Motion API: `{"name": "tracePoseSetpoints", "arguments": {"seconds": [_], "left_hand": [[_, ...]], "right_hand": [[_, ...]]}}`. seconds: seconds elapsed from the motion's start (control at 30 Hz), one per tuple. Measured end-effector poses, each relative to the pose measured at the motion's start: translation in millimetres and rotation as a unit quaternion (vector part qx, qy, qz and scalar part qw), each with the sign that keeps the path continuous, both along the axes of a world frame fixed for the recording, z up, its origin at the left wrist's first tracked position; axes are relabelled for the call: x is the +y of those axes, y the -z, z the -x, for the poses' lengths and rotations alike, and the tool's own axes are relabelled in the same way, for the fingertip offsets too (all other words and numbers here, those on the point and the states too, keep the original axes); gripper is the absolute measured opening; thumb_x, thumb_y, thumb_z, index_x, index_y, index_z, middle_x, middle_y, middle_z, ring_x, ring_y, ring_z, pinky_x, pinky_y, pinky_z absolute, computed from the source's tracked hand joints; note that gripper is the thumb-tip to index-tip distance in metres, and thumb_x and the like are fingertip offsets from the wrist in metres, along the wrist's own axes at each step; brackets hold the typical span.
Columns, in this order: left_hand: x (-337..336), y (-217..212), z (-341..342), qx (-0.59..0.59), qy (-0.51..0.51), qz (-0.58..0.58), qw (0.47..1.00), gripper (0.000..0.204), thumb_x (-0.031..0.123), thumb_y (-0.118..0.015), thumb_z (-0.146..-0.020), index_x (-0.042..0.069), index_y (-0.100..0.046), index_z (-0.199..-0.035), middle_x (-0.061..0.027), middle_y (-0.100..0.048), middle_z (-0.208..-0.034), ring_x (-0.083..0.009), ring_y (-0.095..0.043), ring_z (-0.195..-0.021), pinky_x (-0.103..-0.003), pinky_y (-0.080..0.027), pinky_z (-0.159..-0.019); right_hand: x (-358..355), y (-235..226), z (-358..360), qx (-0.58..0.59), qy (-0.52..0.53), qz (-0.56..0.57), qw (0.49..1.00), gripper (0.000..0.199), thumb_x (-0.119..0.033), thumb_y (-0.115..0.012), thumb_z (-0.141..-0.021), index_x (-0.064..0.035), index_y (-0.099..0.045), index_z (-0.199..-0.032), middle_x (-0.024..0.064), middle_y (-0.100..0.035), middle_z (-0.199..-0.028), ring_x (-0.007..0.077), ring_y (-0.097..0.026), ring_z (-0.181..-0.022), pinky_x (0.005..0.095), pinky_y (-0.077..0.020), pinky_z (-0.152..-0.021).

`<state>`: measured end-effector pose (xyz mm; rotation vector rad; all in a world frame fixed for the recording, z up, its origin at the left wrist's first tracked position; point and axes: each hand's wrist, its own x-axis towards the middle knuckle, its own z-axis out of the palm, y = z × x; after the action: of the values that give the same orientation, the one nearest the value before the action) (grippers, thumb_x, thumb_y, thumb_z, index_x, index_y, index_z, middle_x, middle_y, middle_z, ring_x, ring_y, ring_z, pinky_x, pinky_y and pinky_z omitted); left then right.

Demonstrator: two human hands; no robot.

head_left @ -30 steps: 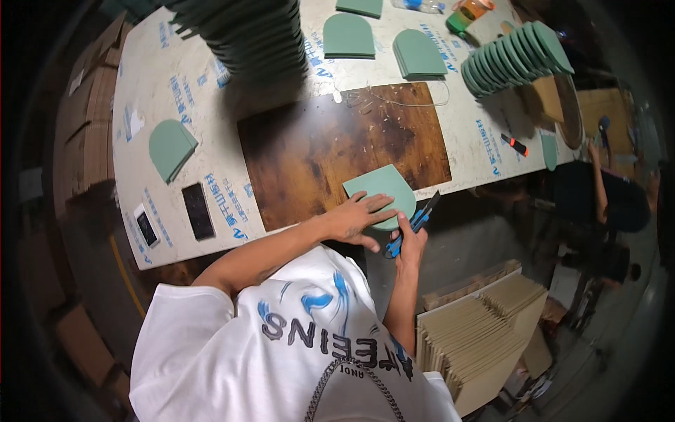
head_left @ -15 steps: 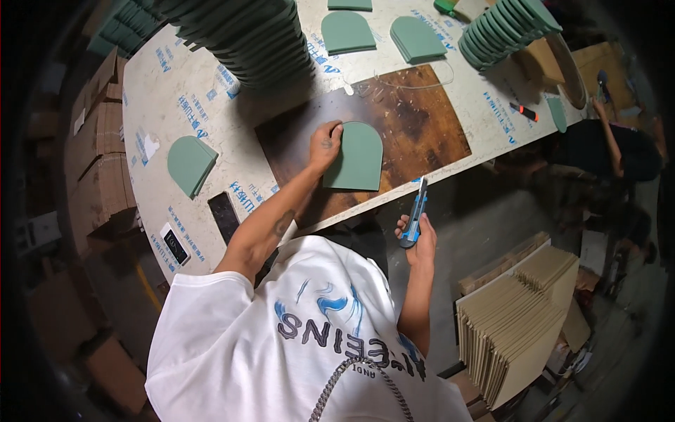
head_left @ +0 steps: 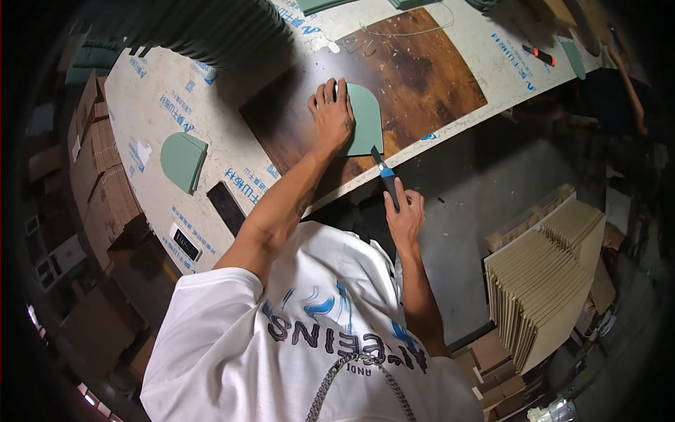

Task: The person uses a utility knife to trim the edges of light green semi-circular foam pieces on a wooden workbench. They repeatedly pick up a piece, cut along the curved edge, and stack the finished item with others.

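A green arch-shaped panel [head_left: 367,119] lies on a brown wood-patterned board [head_left: 429,67], its straight edge toward me. My left hand [head_left: 332,118] rests over the panel's left side with its fingers spread. In my right hand [head_left: 406,214] is a blue and black utility knife [head_left: 388,181], gripped by the handle. Its blade end meets the panel's lower right corner; whether it bites into the material I cannot tell. Small chips are scattered over the far part of the board.
The white table [head_left: 165,98] holds a small pile of green panels [head_left: 184,163], a dark phone [head_left: 226,207], a digital display [head_left: 185,243] and an orange-black cutter [head_left: 540,55]. A tall green stack [head_left: 232,42] stands far left. Beige sheets [head_left: 538,288] lean at the right.
My right hand has raised the utility knife from below the table edge to the panel's corner and turned it. My left hand's fingers have spread on the panel. The view has shifted.
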<state>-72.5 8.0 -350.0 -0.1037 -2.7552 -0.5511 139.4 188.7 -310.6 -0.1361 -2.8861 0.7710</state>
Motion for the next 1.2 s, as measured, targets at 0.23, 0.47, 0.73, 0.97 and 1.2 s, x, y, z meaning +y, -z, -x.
{"name": "tracePoseSetpoints", "arguments": {"seconds": [0.23,0.47,0.73,0.97,1.2], "left_hand": [[-2.9,-1.9,0.2,-0.026,0.018,-0.015,0.999,0.043,0.015,-0.055,-0.096,0.004,-0.051,-0.137,-0.0138,-0.054,-0.131,-0.0328,-0.046,-0.127,-0.050,-0.032,-0.107],[-5.6,-2.7,1.2,-0.064,0.029,-0.016,0.997,0.043,0.017,-0.051,-0.099,0.006,-0.050,-0.141,-0.0167,-0.052,-0.138,-0.0382,-0.045,-0.129,-0.052,-0.033,-0.110],[-6.7,-3.3,3.4,-0.090,0.032,-0.011,0.995,0.042,0.020,-0.048,-0.101,0.006,-0.049,-0.141,-0.0166,-0.052,-0.140,-0.0383,-0.044,-0.130,-0.052,-0.033,-0.110],[-5.7,-3.6,2.0,-0.070,0.021,-0.014,0.997,0.040,0.017,-0.054,-0.098,0.004,-0.051,-0.136,-0.0137,-0.053,-0.134,-0.0359,-0.046,-0.125,-0.050,-0.034,-0.106],[-6.0,-5.2,2.1,-0.092,0.020,-0.033,0.995,0.041,0.021,-0.049,-0.101,0.006,-0.051,-0.139,-0.0147,-0.053,-0.138,-0.0355,-0.045,-0.129,-0.050,-0.033,-0.110]], "right_hand": [[6.6,11.3,-2.4,0.039,0.029,-0.026,0.998,0.038,-0.029,-0.079,-0.085,-0.0193,-0.073,-0.121,0.0067,-0.057,-0.091,0.0266,-0.058,-0.084,0.0407,-0.0507,-0.070],[13.7,12.3,5.8,0.057,0.008,-0.055,0.997,0.035,-0.030,-0.079,-0.086,-0.0196,-0.074,-0.119,0.0079,-0.059,-0.092,0.0274,-0.058,-0.084,0.0405,-0.0506,-0.072],[14.2,11.4,29.1,0.033,-0.016,-0.065,0.997,0.036,-0.030,-0.078,-0.086,-0.0194,-0.074,-0.120,0.0079,-0.059,-0.096,0.0281,-0.059,-0.088,0.0414,-0.0509,-0.074],[9.4,6.7,67.8,0.009,-0.026,-0.049,0.998,0.037,-0.031,-0.076,-0.088,-0.0197,-0.072,-0.123,0.0078,-0.058,-0.098,0.0285,-0.058,-0.088,0.0423,-0.0507,-0.075],[12.1,24.8,134.4,0.036,-0.049,-0.057,0.997,0.039,-0.033,-0.075,-0.089,-0.0220,-0.071,-0.126,0.0078,-0.057,-0.099,0.0276,-0.058,-0.088,0.0413,-0.0504,-0.074]]}}
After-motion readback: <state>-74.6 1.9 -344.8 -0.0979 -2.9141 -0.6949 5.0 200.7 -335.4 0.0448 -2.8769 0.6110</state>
